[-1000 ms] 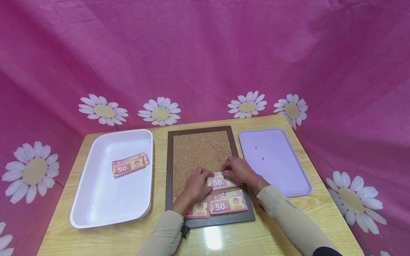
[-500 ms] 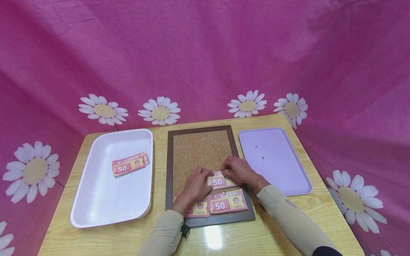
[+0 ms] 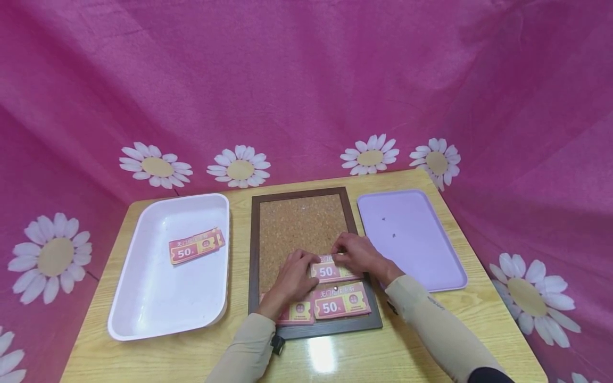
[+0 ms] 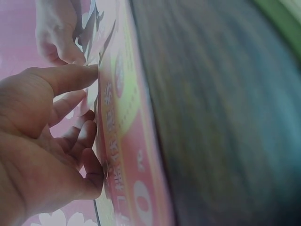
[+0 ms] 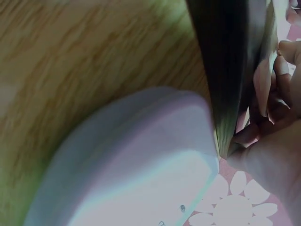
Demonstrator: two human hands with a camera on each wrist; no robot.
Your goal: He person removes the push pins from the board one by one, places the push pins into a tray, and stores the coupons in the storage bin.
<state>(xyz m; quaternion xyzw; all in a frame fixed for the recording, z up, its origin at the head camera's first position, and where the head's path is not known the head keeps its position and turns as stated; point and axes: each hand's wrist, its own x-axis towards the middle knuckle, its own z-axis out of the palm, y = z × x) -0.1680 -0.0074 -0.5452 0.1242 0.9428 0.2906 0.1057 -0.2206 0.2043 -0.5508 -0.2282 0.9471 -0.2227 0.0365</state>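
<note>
The framed corkboard (image 3: 301, 223) lies flat, with several pink and yellow coupons on its near part. The upper right coupon (image 3: 330, 271) is under both hands. My left hand (image 3: 293, 276) presses its left side, fingers spread and lightly bent; in the left wrist view, the left fingertips (image 4: 87, 77) rest right at the paper. My right hand (image 3: 356, 251) pinches a small thumbtack at the coupon's top edge, largely hidden by the fingers. Below, another coupon (image 3: 341, 302) carries a round metal tack (image 3: 336, 288). A lower left coupon (image 3: 296, 314) is partly covered by my left wrist.
A white basin (image 3: 143, 287) at the left holds more coupons (image 3: 195, 247). At the right, a lilac tray (image 3: 421, 255) bears two small thumbtacks (image 3: 394, 235). The wooden table (image 3: 239, 346) ends at a pink flowered cloth (image 3: 297, 96).
Both hands stay at the same coupon. The metal dot that showed at the right fingertips is now covered by them. The whole view has shifted very slightly.
</note>
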